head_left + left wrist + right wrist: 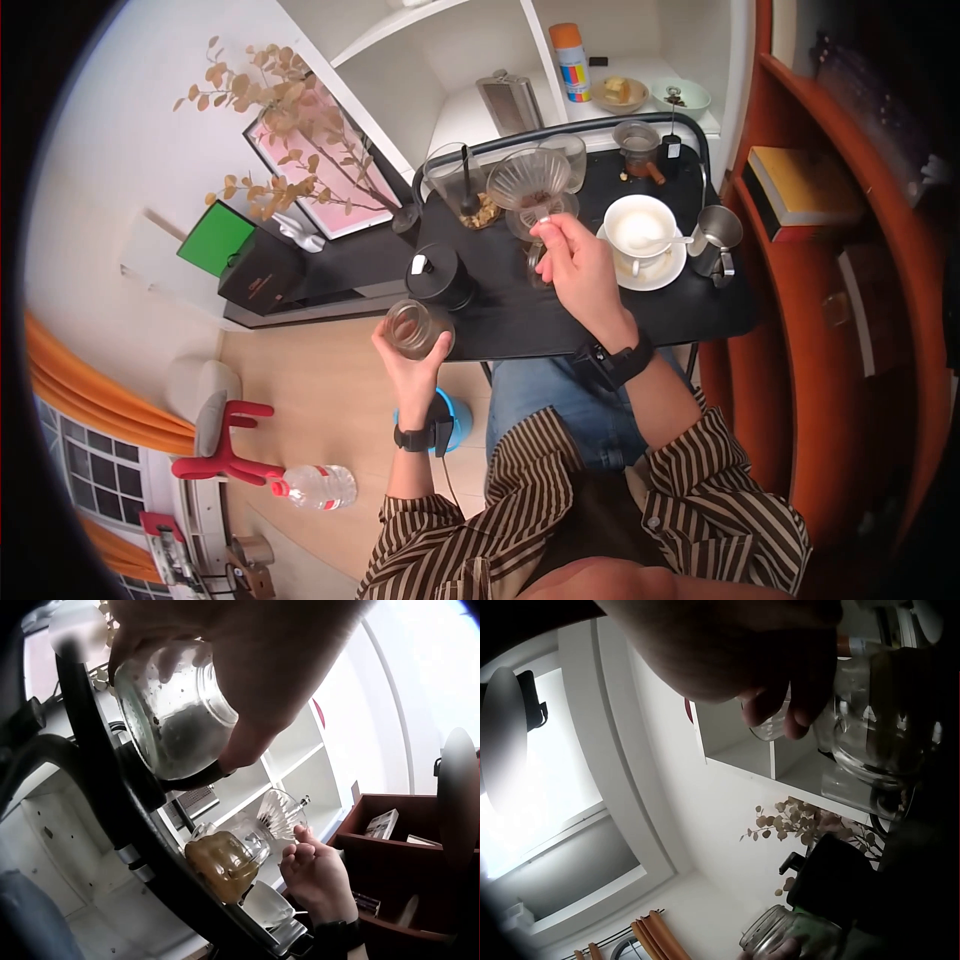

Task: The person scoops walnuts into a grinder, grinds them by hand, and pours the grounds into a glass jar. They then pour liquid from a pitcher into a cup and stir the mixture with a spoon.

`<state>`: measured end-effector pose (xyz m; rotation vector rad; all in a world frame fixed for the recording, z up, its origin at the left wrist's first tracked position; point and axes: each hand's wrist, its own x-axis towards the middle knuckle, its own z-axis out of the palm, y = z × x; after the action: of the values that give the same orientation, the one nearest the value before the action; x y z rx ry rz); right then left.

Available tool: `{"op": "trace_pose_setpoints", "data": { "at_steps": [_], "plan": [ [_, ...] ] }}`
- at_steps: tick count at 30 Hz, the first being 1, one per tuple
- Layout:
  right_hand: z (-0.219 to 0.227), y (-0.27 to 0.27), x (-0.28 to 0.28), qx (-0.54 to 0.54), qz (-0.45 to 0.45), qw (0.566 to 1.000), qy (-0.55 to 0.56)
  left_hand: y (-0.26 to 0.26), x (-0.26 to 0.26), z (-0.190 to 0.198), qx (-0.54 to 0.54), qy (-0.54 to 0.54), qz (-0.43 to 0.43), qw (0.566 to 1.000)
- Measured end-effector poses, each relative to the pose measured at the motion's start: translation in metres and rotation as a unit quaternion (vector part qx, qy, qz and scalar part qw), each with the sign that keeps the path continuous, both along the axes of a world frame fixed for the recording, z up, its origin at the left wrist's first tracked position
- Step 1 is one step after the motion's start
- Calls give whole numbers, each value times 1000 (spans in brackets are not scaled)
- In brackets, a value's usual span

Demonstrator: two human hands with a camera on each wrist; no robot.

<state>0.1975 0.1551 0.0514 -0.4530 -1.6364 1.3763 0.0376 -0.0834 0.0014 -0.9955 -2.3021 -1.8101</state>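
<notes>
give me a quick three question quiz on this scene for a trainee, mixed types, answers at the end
1. Multiple choice: what does the left hand hold?
a) a spray can
b) a clear glass jar
c) a plastic bottle

2. True or false: the white cup stands on a white saucer.

3. Fill in the blank: of the person's two hands, the one nearer the metal pitcher is the ____.

Key: 1. b; 2. true; 3. right hand
</notes>
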Motion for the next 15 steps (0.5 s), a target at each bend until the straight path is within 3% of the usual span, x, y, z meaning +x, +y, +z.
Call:
{"op": "trace_pose_setpoints", "data": {
  "at_steps": [7, 15],
  "plan": [
    [2, -8, -3, 15, -11, 1000, 4, 34, -16, -21, 14, 6, 11, 1000],
    [5, -14, 9, 31, -41, 998, 26, 51, -15, -16, -43, 24, 36, 998]
  ]
}}
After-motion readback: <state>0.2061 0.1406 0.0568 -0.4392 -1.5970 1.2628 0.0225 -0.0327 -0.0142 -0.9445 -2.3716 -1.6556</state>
